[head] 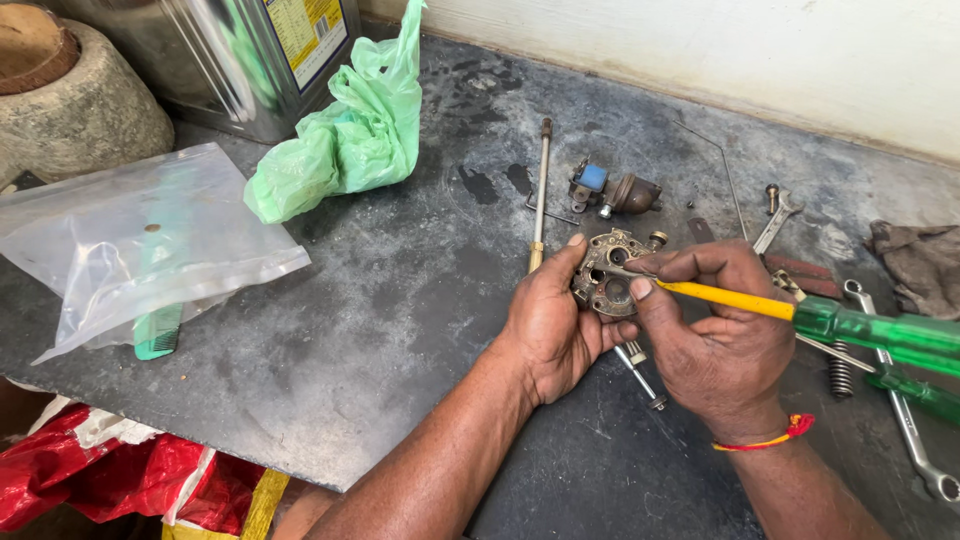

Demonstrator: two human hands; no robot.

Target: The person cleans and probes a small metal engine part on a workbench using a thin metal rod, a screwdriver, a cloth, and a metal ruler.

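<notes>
Two hands in frame, both busy on one part. The left hand (pixel 553 322) is curled around a round brass plate with several holes (pixel 611 275), thumb up along its left edge and fingers wrapped behind it, holding it just above the dark grey tabletop (pixel 400 300). The right hand (pixel 715 340) is pinched tight on one screwdriver with a yellow shaft and translucent green handle (pixel 800 312), thumb and forefinger pressed together near the tip, and the metal tip sits on the face of the plate.

Counting the rest: just below the two hands lie two small screws (pixel 640 365). To the right of the right hand there's one coil spring (pixel 840 370), one second green-handled tool (pixel 915 390) and two spanners, a long one (pixel 915 440) under the handle and a short one (pixel 778 220) further up. Just above the plate sits one small brass fitting with a blue cap (pixel 610 190), and one long thin metal rod (pixel 541 195) runs up beside it. Well away to the left of the left hand: one crumpled green plastic bag (pixel 350 130), one clear zip bag (pixel 130 240) with one green comb (pixel 158 330) under it, and one shiny metal tin (pixel 230 60) behind them. One grey rag (pixel 920 265) lies at the far right.
</notes>
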